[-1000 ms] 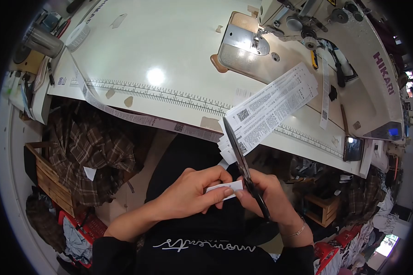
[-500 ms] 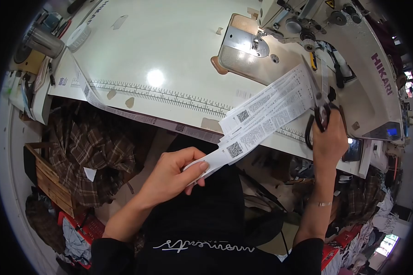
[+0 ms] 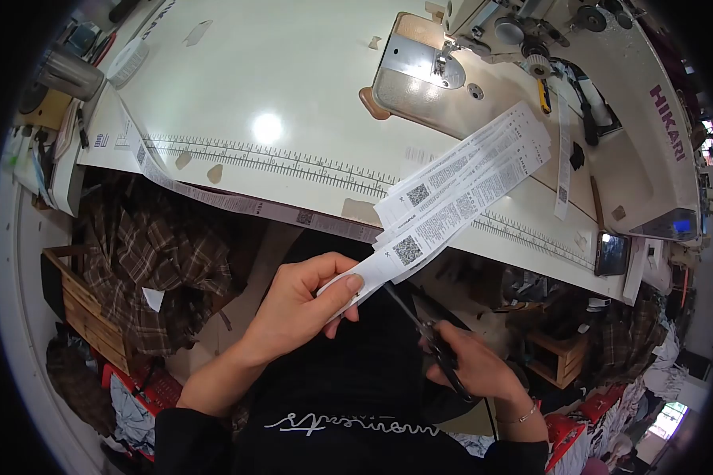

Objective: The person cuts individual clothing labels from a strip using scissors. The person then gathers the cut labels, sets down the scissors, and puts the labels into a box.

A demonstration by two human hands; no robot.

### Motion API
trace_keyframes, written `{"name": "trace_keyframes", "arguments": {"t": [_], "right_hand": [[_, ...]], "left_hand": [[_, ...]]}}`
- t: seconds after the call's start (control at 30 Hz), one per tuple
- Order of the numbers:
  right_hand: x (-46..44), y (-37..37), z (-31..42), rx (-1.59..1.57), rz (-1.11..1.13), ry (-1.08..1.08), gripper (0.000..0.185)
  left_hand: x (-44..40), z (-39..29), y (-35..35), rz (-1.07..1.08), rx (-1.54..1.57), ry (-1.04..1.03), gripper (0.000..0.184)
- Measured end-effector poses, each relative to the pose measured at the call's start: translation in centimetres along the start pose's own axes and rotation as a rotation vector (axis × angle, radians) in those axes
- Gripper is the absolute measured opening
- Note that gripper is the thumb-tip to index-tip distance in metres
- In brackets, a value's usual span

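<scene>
My left hand (image 3: 305,305) pinches the near end of a fanned stack of white printed care labels (image 3: 471,190). Small text and QR codes cover the strips, and their far ends rest over the sewing table. Below and right of them, my right hand (image 3: 479,360) grips black-handled scissors (image 3: 428,328). The blades point up and left, their tips close to the lower edge of the labels near my left fingers. Whether the blades touch the labels I cannot tell.
A sewing machine (image 3: 594,103) stands on the white table (image 3: 238,71) at the right. One long label strip (image 3: 238,202) hangs along the front edge from a white roll (image 3: 128,63). Plaid fabric (image 3: 162,261) lies below at left. A phone (image 3: 612,253) sits at the table's right edge.
My right hand has brought the scissors down and left, from the labels' far ends to beside their near end. My left hand still holds the labels in nearly the same place.
</scene>
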State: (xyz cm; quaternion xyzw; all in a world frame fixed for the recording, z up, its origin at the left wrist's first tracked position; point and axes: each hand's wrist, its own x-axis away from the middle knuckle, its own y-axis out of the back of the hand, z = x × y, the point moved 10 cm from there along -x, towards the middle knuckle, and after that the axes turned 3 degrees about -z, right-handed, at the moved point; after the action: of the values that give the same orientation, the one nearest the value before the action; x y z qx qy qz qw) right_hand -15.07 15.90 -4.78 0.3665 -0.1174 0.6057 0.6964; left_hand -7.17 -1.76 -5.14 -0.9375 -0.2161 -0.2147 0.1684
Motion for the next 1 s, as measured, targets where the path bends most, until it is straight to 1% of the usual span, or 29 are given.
{"name": "trace_keyframes", "arguments": {"t": [0.03,0.23,0.37,0.43,0.57,0.67,0.73,0.77,0.83,0.87,0.93,1.0], "right_hand": [[-0.4,-0.1,0.1,-0.032,0.006,-0.045,0.046],[-1.6,0.3,2.1,-0.043,0.001,0.000,0.047],[-1.6,0.2,1.8,-0.050,-0.009,-0.022,0.047],[-1.6,0.3,1.2,-0.007,-0.050,-0.049,0.048],[-1.6,0.3,0.6,0.053,-0.102,-0.023,0.049],[-1.5,0.5,0.5,0.004,-0.102,-0.048,0.046],[-1.2,0.8,1.5,-0.021,-0.072,0.016,0.039],[-1.1,0.9,1.4,-0.022,-0.073,0.016,0.039],[-0.8,1.2,1.8,-0.161,-0.060,0.075,0.032],[-1.0,1.1,2.1,-0.162,-0.062,0.074,0.032],[-1.4,2.4,4.2,-0.247,-0.192,0.191,0.024],[-1.9,2.3,5.2,-0.249,-0.200,0.211,0.022]], "left_hand": [[0.0,0.1,-0.2,0.011,-0.005,0.003,0.021],[0.1,-0.1,-0.5,0.020,-0.003,-0.013,0.028],[0.0,0.1,-0.7,0.020,0.009,-0.025,0.029],[-0.1,0.1,-0.8,0.019,0.016,-0.021,0.029],[-0.1,0.2,-0.8,0.027,0.017,-0.022,0.029],[0.1,0.4,-0.6,0.031,0.008,-0.007,0.029],[0.5,0.3,-0.5,0.033,-0.006,-0.004,0.028],[0.7,0.3,-0.4,0.037,-0.021,0.000,0.028],[1.4,0.2,-0.9,0.111,-0.075,0.011,0.027],[1.6,0.3,-1.6,0.167,-0.108,0.015,0.025],[1.9,-0.2,-3.5,0.276,-0.190,-0.019,0.022],[1.8,-0.7,-4.5,0.310,-0.227,-0.033,0.019]]}}
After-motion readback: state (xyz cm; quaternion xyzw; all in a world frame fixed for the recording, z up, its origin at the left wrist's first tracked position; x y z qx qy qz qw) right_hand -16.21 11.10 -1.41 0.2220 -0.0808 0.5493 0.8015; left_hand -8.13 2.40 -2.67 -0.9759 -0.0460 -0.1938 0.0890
